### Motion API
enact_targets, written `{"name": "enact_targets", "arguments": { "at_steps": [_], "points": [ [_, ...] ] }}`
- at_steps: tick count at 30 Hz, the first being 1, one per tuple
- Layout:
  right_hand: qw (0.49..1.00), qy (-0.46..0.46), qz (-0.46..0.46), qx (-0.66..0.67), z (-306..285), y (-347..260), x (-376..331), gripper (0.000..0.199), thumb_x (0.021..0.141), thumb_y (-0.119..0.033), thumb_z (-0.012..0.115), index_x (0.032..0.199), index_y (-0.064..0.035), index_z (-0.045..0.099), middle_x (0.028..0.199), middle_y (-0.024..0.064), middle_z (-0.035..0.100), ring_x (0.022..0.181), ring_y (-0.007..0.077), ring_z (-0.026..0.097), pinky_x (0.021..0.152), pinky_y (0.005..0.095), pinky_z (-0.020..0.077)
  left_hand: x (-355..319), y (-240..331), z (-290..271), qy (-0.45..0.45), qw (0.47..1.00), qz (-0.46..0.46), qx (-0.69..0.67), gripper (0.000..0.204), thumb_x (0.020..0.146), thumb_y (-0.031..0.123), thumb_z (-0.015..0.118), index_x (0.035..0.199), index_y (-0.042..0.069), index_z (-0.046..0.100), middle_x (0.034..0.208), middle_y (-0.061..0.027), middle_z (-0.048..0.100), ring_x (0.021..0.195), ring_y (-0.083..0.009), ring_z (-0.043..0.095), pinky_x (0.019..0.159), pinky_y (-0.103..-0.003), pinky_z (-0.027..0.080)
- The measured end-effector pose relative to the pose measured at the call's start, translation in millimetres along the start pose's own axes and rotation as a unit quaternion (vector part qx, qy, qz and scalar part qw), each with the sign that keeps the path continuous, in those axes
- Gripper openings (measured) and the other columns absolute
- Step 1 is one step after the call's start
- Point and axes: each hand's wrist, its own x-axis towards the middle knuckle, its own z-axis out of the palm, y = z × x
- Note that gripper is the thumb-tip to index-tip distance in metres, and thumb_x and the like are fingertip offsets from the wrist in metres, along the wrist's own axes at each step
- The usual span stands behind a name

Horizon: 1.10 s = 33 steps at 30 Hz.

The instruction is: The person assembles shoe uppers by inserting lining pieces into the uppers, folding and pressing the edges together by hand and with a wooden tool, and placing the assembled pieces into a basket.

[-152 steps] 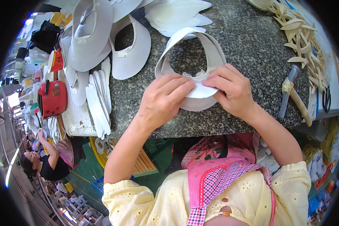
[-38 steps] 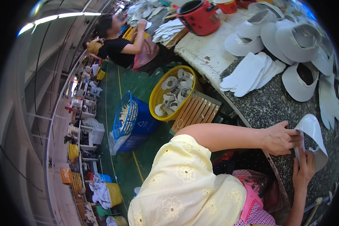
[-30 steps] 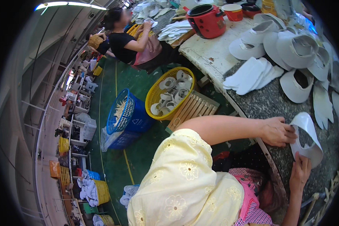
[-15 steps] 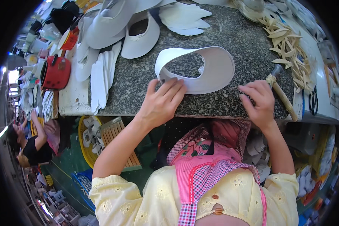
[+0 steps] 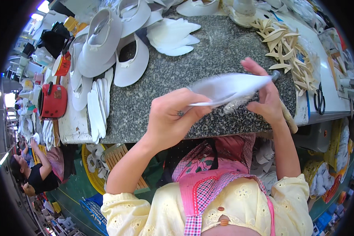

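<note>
A white shoe upper (image 5: 236, 84) is raised above the speckled stone slab (image 5: 165, 63), tilted nearly edge-on and a little blurred. My left hand (image 5: 175, 116) pinches its left end between thumb and fingers. At its right end is my right hand (image 5: 269, 96), with fingers and thumb spread apart around the tip; whether they touch it I cannot tell. Some clear crinkled material (image 5: 238, 104) shows under the upper. Partly behind my right hand lies a hammer with a wooden handle (image 5: 289, 118).
More white uppers (image 5: 131, 63) stand at the back left, beside white insole-shaped pieces (image 5: 173, 35) and a row of them (image 5: 98, 106). Curved beige pieces (image 5: 289, 51) pile at the right, near black scissors (image 5: 319, 100). A red container (image 5: 53, 101) stands left. Another person (image 5: 39, 169) sits far left.
The upper has been lifted off the slab and turned edge-on. My left hand now pinches its end, and my right hand has come up to its other end. The view has shifted slightly.
</note>
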Motion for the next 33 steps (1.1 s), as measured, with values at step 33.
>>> {"name": "enact_targets", "arguments": {
  "at_steps": [33],
  "points": [
    [0.671,0.606,0.282,-0.323,-187,-33,-384,0.016,0.075,-0.005,0.059,0.089,0.0009,0.059,0.077,0.0066,0.062,0.07,0.0144,0.058,0.067,0.0284,0.0449,38,-98,-148,0.363,0.771,-0.008,0.524,0.03,0.082,0.02,0.056,0.105,0.001,0.059,0.105,-0.0139,0.059,0.093,-0.0242,0.057,0.082,-0.028,0.043]
  ]
}}
